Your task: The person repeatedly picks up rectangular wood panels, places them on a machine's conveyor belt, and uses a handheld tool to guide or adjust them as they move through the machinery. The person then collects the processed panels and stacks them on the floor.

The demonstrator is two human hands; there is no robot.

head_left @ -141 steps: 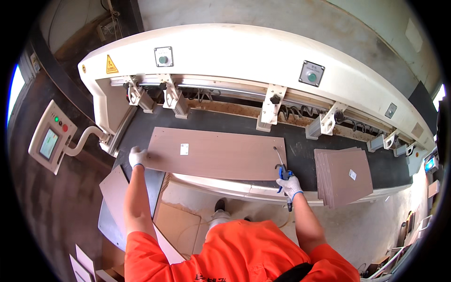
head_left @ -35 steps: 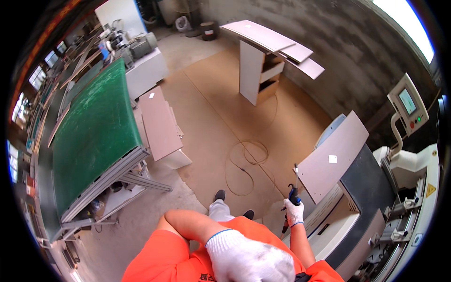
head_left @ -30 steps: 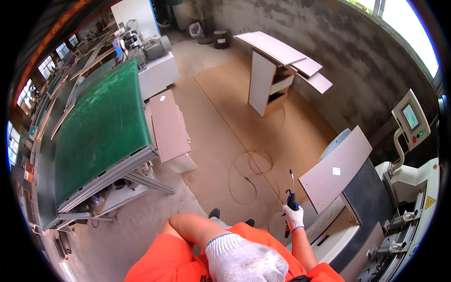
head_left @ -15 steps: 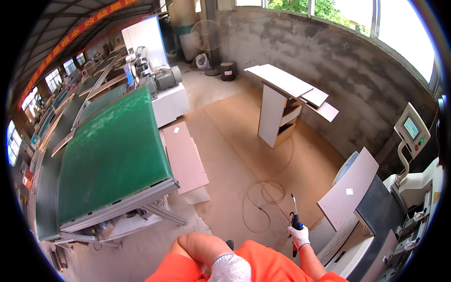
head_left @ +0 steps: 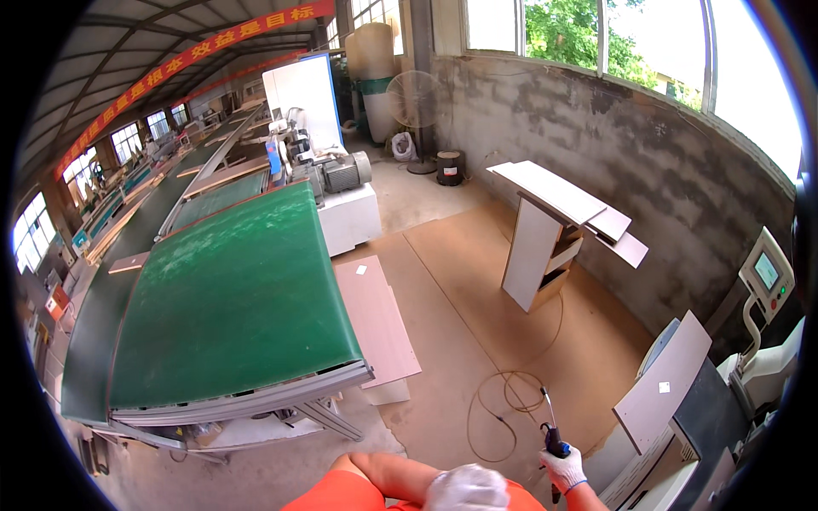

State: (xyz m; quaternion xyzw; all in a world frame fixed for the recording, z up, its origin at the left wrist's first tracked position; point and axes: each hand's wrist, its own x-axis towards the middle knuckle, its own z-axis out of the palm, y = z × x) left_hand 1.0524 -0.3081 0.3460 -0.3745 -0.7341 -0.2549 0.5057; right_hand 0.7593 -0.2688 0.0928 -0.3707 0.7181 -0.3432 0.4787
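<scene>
My right hand [head_left: 563, 467], in a white knit glove, grips an air blow gun [head_left: 555, 443] with a black body, a bit of blue and a thin metal nozzle pointing up and away. My left hand [head_left: 470, 488], gloved too, is held across in front of my body at the lower edge. Its fingers are not distinguishable. Beyond the blow gun, a thin tan hose [head_left: 480, 400] lies in loops on the floor. Right of the gun, a pale panel [head_left: 673, 366] with a small white label leans over a machine's dark top [head_left: 711, 417].
A wide green belt conveyor [head_left: 243, 315] fills the left, with pinkish panels [head_left: 375, 315] stacked beside its end. Ahead, boards [head_left: 554, 192] lie on a cabinet-like stand [head_left: 530, 255] near the wall. A control screen [head_left: 767, 271] on an arm stands at the right. A floor fan [head_left: 415, 98] is at the back.
The view has tilted up and turned slightly left, so the scene sits lower and farther right. My right hand still holds the blow gun; my left stays close to my body.
</scene>
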